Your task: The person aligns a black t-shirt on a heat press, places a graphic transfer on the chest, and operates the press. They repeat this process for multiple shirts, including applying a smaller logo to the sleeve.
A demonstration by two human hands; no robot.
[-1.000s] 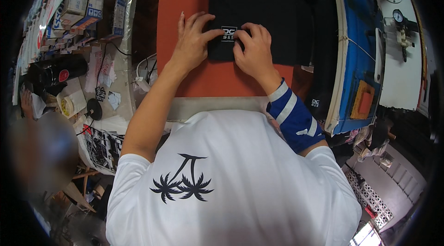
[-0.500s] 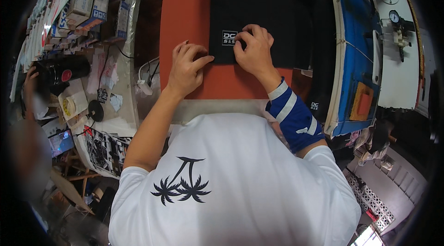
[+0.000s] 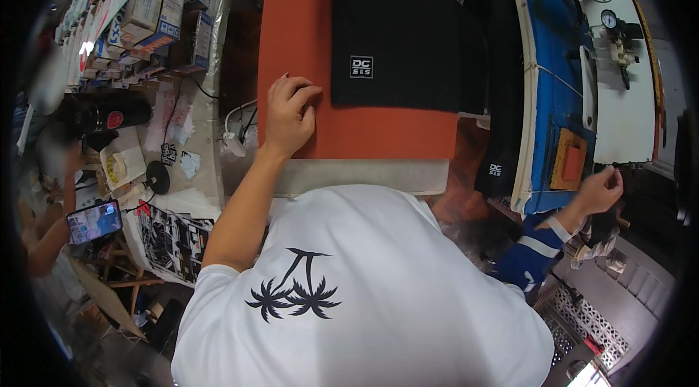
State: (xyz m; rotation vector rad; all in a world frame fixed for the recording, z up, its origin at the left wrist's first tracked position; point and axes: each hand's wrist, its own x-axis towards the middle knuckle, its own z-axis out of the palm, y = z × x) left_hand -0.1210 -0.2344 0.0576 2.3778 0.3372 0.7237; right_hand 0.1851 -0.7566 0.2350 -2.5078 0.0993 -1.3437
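Observation:
A black cloth piece (image 3: 397, 30) lies flat on an orange pad (image 3: 364, 133), with a small white-printed square label (image 3: 361, 67) near its lower left corner. My left hand (image 3: 291, 116) rests on the pad just left of the cloth. Its fingers are loosely bent and apart, holding nothing. Far to the right, my right hand (image 3: 598, 190) hangs near the lower corner of a blue framed panel (image 3: 557, 88). Its fingertips are pinched together; whatever they hold, if anything, is too small to make out.
A second black cloth (image 3: 501, 117) with a similar print hangs beside the pad. A white machine with a pressure gauge (image 3: 609, 18) stands at the right. Boxes (image 3: 149, 5) are stacked at the left, near another person's arm and a lit phone (image 3: 95, 222).
My right hand has left the printed label and swung far right, past the blue panel. My left hand has drawn slightly away from the cloth's edge.

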